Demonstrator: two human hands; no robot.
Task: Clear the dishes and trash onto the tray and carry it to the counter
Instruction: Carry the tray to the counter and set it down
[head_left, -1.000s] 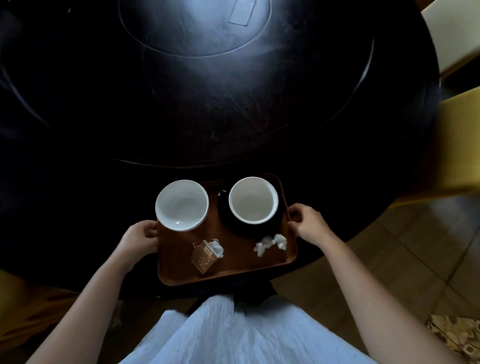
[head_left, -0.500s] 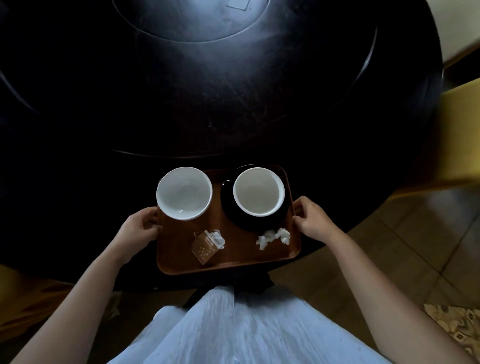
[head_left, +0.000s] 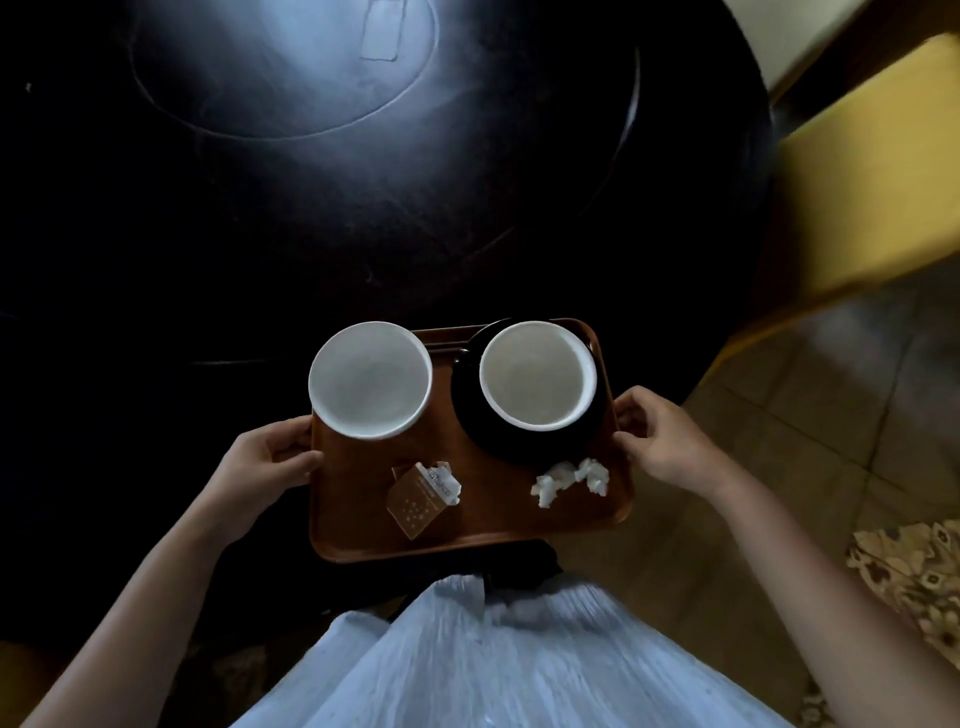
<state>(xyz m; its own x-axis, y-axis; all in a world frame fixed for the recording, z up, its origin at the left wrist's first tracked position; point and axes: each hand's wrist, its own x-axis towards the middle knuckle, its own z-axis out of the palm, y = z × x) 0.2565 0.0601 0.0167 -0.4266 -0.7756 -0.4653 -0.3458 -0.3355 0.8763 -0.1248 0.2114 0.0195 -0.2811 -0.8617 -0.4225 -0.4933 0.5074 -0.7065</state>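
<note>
Head camera view, looking straight down at a person's two bare arms and a brown tray (head_left: 363, 525) held level in front of their body, at the near edge of a dark round table (head_left: 467, 208). The left hand (head_left: 270, 460) is clamped on the tray's left rim, thumb on top. The right hand (head_left: 660, 441) is clamped on the right rim in the same way. The hands are well apart, one on each short side.

On the tray, a white bowl (head_left: 370, 379) sits at the far left, its edge reaching out to the tray's left rim. A second white bowl (head_left: 537, 375) sits at the far right on a black saucer (head_left: 519, 447). Near the front lie a torn brown packet (head_left: 418, 501) and, to its right, a crumpled white tissue (head_left: 566, 478). Everything to be cleared appears loaded; whether the tray rests on the table or is lifted cannot be told for sure.

Risks from here, as a judgement: both bowls stand loose, so a tilt or a quick turn could slide them. The right bowl could skid on its saucer. The left bowl, so close to the rim, could tip over it. The tissue and packet are light and could blow or slip off while walking. A yellow chair (head_left: 857, 182) stands close on the right and could catch the tray's corner.
</note>
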